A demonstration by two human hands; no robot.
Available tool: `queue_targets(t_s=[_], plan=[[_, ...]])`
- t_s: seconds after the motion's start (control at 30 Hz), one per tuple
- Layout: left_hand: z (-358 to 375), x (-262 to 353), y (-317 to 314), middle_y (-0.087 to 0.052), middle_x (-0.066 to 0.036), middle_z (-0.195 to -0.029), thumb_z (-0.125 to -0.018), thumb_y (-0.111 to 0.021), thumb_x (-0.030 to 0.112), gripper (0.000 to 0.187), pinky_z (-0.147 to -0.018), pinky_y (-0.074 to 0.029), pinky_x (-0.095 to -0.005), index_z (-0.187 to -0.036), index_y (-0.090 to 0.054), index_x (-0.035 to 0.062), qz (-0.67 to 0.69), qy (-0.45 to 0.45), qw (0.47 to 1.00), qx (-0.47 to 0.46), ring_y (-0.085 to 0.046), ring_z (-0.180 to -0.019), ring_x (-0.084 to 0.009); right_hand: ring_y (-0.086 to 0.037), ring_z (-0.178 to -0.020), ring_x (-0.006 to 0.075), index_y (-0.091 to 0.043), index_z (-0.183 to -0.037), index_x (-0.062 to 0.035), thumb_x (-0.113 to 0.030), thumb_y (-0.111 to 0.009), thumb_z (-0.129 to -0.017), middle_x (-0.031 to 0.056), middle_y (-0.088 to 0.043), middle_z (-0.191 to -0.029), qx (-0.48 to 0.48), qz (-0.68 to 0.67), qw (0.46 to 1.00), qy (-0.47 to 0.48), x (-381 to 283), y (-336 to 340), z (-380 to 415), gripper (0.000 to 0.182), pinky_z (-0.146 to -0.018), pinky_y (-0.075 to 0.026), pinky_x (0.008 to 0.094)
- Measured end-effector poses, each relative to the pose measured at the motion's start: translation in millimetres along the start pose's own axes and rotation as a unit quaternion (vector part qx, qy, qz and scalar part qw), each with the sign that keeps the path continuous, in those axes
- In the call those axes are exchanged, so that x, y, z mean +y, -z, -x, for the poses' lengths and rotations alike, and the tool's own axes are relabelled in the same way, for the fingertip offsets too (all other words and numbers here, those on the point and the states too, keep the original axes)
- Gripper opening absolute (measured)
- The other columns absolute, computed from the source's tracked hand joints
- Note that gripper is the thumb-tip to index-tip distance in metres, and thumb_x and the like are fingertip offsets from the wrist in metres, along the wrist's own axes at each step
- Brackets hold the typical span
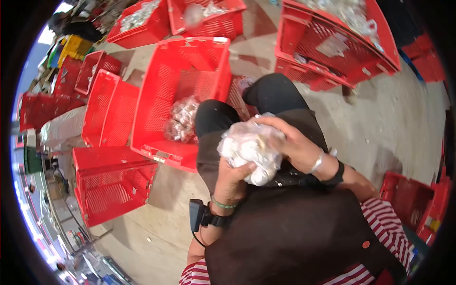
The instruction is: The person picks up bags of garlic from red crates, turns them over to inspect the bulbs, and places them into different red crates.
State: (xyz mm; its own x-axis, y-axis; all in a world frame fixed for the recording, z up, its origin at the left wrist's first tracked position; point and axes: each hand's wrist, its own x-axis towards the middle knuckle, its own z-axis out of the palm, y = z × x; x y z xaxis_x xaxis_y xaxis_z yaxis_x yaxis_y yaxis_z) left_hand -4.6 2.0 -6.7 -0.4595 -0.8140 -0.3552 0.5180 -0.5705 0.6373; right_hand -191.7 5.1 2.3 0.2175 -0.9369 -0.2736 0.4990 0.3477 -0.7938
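Clear plastic bag [249, 152] stuffed with small whitish round pieces sits right over the lap, pinched between both hands, so neither one is open at all. Left hand [232, 178] cups it from underneath with the fingers curled up tight against the bottom, and the right hand [294, 142] is wrapped over the top and side, fingers closed down on the plastic. Just past the knees there's a red crate [183, 95] on the floor with a couple more filled bags [181, 118] lying in it, near but not touching the one being held.
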Motion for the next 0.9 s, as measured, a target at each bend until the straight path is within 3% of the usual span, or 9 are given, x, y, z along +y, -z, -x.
queue_targets(t_s=[0.17,0.3,0.33,0.37,0.43,0.57,0.7,0.77,0.9], plan=[[-9.4,7.8,-4.2,-0.056,-0.007,-0.121,-0.077,-0.077,0.009,0.068,-0.097,-0.045,-0.0331,-0.134,-0.04,0.002,-0.034,0.009,0.998,-0.049,-0.055,-0.112,-0.0167,-0.059,-0.098,0.0147,-0.056,-0.116,-0.0028,0.005,-0.074,-0.069,0.0064,-0.061,-0.106,0.076,0.032,0.997,-0.003,-31.7,-2.4,1.8,0.05,-0.088,-0.048,0.0294],[-25.3,45.2,40.3,-0.058,-0.005,-0.118,-0.084,-0.071,0.009,0.056,-0.094,-0.045,-0.0322,-0.133,-0.044,0.0039,-0.144,0.04,0.977,-0.151,-0.054,-0.11,-0.0139,-0.058,-0.101,0.0184,-0.05,-0.124,-0.0029,-0.017,-0.066,-0.08,0.0105,-0.056,-0.117,0.149,0.185,0.954,0.182,-119.9,22.9,-13.4,0.049,-0.088,-0.049,0.031],[-29.7,60.7,52.6,-0.062,-0.004,-0.107,-0.085,-0.068,0.005,0.042,-0.088,-0.048,-0.0286,-0.124,-0.052,0.0025,-0.171,0.036,0.982,-0.076,-0.057,-0.102,-0.0119,-0.055,-0.111,0.0211,-0.044,-0.133,-0.0018,-0.015,-0.061,-0.085,0.0131,-0.054,-0.125,0.187,0.368,0.875,0.254,-149.0,53.0,-6.8,0.053,-0.096,-0.046,0.0338],[-42.0,64.2,78.2,-0.063,-0.003,-0.1,-0.086,-0.068,0.006,0.036,-0.083,-0.049,-0.0263,-0.119,-0.055,0.0019,-0.209,-0.02,0.977,-0.02,-0.06,-0.095,-0.0114,-0.048,-0.123,0.0227,-0.04,-0.137,0.0009,-0.013,-0.057,-0.089,0.0142,-0.049,-0.134,0.169,0.092,0.936,0.295,-175.0,75.2,-12.0,0.053,-0.105,-0.039,0.0357],[-70.6,81.6,135.7,-0.063,-0.003,-0.087,-0.088,-0.065,0.006,0.025,-0.07,-0.05,-0.0239,-0.111,-0.058,0.0019,-0.288,-0.079,0.949,0.101,-0.06,-0.079,-0.0094,-0.044,-0.128,0.0223,-0.039,-0.137,0.0035,-0.012,-0.053,-0.093,0.014,-0.044,-0.141,0.27,0.496,0.732,0.38,-243.1,101.5,-14.8,0.049,-0.108,-0.035,0.0355],[-152.3,58.6,282.5,-0.067,-0.009,-0.084,-0.086,-0.068,0.017,0.027,-0.064,-0.052,-0.0274,-0.105,-0.062,-0.0014,-0.472,-0.054,0.824,0.309,-0.063,-0.075,-0.0136,-0.06,-0.097,0.0273,-0.052,-0.116,0.006,-0.005,-0.062,-0.082,0.0173,-0.06,-0.11,0.309,0.353,0.766,0.439,-305.0,103.8,-75.3,0.037,-0.084,-0.049,0.0359],[-229.0,2.4,371.4,-0.069,-0.017,-0.093,-0.079,-0.071,0.035,0.052,-0.073,-0.053,-0.0344,-0.112,-0.06,-0.0038,-0.525,0.108,0.777,0.33,-0.067,-0.081,-0.0246,-0.039,-0.133,0.0264,-0.034,-0.144,-0.0052,-0.024,-0.043,-0.097,0.0151,-0.039,-0.145,0.316,0.351,0.872,0.126,-347.1,336.6,-27.8,0.051,-0.11,-0.031,0.0398],[-259.7,-35.8,394.5,-0.062,-0.023,-0.111,-0.078,-0.068,0.033,0.06,-0.085,-0.051,-0.0394,-0.124,-0.051,-0.0015,-0.541,0.132,0.769,0.312,-0.063,-0.098,-0.0341,-0.035,-0.136,0.0277,-0.04,-0.142,-0.0091,-0.017,-0.044,-0.096,0.0113,-0.037,-0.148,0.171,0.967,0.187,-0.037,-311.5,294.6,-26.7,0.047,-0.112,-0.026,0.0404],[-311.5,-48.1,353.7,-0.056,-0.02,-0.108,-0.08,-0.06,0.023,0.053,-0.084,-0.05,-0.0456,-0.132,-0.048,0.015,-0.754,0.114,0.617,0.195,-0.058,-0.099,-0.039,-0.038,-0.134,0.025,-0.042,-0.139,-0.0016,-0.01,-0.044,-0.098,0.0133,-0.039,-0.146,0.393,0.679,0.586,0.202,-195.2,167.9,-101.9,0.041,-0.111,-0.029,0.0369]])
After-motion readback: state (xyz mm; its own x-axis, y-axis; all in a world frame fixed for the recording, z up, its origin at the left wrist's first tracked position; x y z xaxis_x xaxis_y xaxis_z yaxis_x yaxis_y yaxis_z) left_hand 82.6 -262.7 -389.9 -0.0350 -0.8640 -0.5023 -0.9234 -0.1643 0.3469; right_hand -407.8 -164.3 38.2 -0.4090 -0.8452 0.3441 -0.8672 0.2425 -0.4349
